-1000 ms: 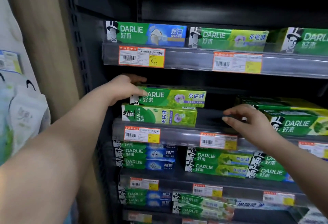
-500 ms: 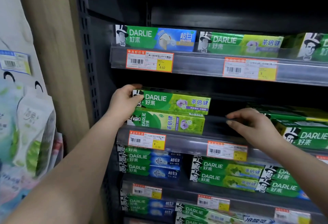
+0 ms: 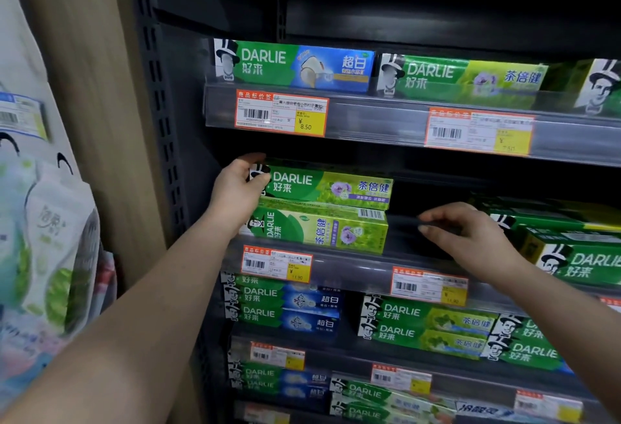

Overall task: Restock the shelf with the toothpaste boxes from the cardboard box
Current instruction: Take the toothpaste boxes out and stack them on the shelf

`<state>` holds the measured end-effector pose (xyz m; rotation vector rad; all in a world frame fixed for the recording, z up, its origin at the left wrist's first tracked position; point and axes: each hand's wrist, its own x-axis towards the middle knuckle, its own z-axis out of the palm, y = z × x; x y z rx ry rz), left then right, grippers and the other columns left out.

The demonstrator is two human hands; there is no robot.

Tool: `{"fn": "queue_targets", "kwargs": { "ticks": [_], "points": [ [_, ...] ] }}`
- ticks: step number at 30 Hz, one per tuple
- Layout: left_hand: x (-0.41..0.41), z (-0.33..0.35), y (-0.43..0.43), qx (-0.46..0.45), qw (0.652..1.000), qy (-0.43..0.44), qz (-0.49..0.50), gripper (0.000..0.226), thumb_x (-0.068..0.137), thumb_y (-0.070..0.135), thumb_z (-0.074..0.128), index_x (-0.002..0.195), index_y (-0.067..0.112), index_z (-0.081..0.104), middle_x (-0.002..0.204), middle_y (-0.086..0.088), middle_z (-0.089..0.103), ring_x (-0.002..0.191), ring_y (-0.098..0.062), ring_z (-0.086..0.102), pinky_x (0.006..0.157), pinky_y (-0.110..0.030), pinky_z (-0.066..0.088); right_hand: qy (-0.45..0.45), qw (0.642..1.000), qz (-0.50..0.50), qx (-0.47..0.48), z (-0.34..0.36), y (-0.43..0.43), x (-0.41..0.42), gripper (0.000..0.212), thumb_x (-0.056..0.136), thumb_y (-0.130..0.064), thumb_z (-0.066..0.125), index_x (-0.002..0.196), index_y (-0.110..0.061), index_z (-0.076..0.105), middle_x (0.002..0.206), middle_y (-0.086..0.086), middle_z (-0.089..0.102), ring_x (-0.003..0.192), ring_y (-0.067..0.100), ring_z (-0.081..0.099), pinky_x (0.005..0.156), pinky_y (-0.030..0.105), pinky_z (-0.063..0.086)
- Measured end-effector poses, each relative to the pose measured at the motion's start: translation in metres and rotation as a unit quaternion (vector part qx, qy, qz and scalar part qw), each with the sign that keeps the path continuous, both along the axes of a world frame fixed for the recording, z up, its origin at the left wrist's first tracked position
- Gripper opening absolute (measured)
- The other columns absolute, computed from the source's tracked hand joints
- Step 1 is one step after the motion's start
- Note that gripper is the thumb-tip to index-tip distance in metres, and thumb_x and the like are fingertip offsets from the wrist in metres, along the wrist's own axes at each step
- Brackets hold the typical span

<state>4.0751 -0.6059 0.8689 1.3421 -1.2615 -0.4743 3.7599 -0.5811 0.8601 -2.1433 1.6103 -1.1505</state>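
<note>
Clearly your left hand (image 3: 240,188) has its grip clenched on the left end of the top toothpaste box (image 3: 331,186), thumb on the printed face and fingers over the top edge, most likely so you can square it on the box beneath (image 3: 319,230) and keep the label facing out. That pair sits at the left end of the middle shelf (image 3: 353,267), just behind the price rail. Your right hand (image 3: 470,238) hovers released, fingers loosely curled, grasping nothing, over the bare gap beside the stack, probably to judge the room left there. The held box is long, green, glossy and undented; the lower one lies turned on another face, barcode up. No cardboard box is in view.
</note>
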Motion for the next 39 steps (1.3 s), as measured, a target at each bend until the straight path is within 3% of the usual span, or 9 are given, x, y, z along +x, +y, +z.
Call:
{"fn": "queue_targets", "kwargs": {
  "ticks": [3,13,19,23,25,27,31,35,39],
  "points": [
    [0.002,0.001,-0.004,0.009,1.000,-0.009,-0.007,0.038,0.091,0.016,0.053,0.128,0.022,0.050,0.129,-0.007,0.056,0.096,-0.015,0.055,0.064,-0.014,0.040,-0.008,1.000,0.000,0.005,0.000,-0.001,0.001,0.011,0.081,-0.017,0.067,0.091,-0.022,0.066,0.098,0.002,0.057,0.080,-0.002,0.052,0.064,-0.007,0.033],
    [0.001,0.001,0.001,0.011,0.999,0.033,-0.015,0.043,0.090,0.013,0.054,0.131,0.022,0.048,0.126,-0.005,0.056,0.102,-0.013,0.053,0.079,-0.020,0.041,-0.019,1.000,-0.010,0.016,0.004,-0.002,0.003,0.013,0.080,-0.015,0.067,0.093,-0.017,0.067,0.100,0.007,0.057,0.079,0.000,0.052,0.062,-0.007,0.034],
    [0.002,0.003,0.003,0.012,0.999,0.035,-0.027,0.047,0.091,0.012,0.054,0.135,0.022,0.043,0.138,-0.006,0.047,0.066,0.006,0.047,0.045,0.002,0.038,-0.027,0.999,-0.009,0.025,0.011,0.011,0.012,0.011,0.080,-0.013,0.067,0.090,-0.018,0.066,0.098,0.006,0.056,0.077,0.001,0.053,0.063,-0.005,0.037],
    [0.006,0.004,0.000,0.027,0.998,0.013,-0.046,0.055,0.091,0.014,0.053,0.140,0.030,0.034,0.139,-0.003,0.047,0.064,-0.004,0.051,0.045,-0.009,0.044,-0.027,0.999,-0.013,0.029,0.017,0.018,0.014,0.011,0.081,-0.014,0.067,0.089,-0.021,0.065,0.094,0.003,0.054,0.076,0.004,0.053,0.062,-0.001,0.039],
    [0.007,0.007,0.003,0.031,0.998,-0.002,-0.050,0.060,0.089,0.016,0.056,0.141,0.030,0.030,0.138,-0.004,0.048,0.081,-0.012,0.055,0.061,-0.017,0.049,-0.025,0.999,-0.011,0.034,0.019,0.022,0.014,0.011,0.081,-0.015,0.066,0.089,-0.022,0.064,0.091,0.002,0.053,0.073,0.005,0.052,0.059,0.000,0.039],
    [0.005,0.010,0.009,0.026,0.999,-0.030,-0.034,0.066,0.086,0.021,0.061,0.143,0.026,0.028,0.139,-0.005,0.046,0.111,-0.019,0.053,0.087,-0.024,0.045,-0.019,0.999,-0.019,0.033,0.023,0.025,0.014,0.012,0.081,-0.016,0.066,0.092,-0.021,0.065,0.093,0.003,0.054,0.073,0.004,0.052,0.060,0.002,0.038],
    [-0.009,0.009,0.038,-0.037,0.989,-0.129,0.057,0.062,0.081,0.026,0.067,0.135,0.012,0.039,0.142,-0.014,0.039,0.127,-0.028,0.041,0.100,-0.031,0.034,-0.030,0.998,-0.033,0.041,0.023,0.033,0.018,0.016,0.080,-0.017,0.067,0.096,-0.022,0.064,0.103,0.012,0.059,0.083,0.020,0.057,0.073,0.020,0.041],
    [-0.032,-0.008,0.076,-0.160,0.973,-0.159,0.036,0.045,0.078,0.021,0.062,0.120,0.007,0.053,0.120,-0.016,0.050,0.112,-0.030,0.050,0.097,-0.034,0.037,-0.027,0.996,-0.065,0.052,0.011,0.060,0.014,0.033,0.082,-0.018,0.066,0.115,-0.015,0.059,0.109,0.005,0.053,0.097,0.013,0.054,0.082,0.019,0.039],
    [-0.064,-0.031,0.094,-0.077,0.982,-0.148,-0.089,0.033,0.081,0.019,0.063,0.113,0.011,0.055,0.096,-0.003,0.054,0.083,-0.022,0.057,0.076,-0.044,0.053,0.005,0.993,-0.096,0.063,-0.001,0.092,-0.003,0.041,0.083,-0.020,0.064,0.122,-0.014,0.054,0.107,0.002,0.051,0.099,0.009,0.049,0.077,0.007,0.031]
  ]
}}
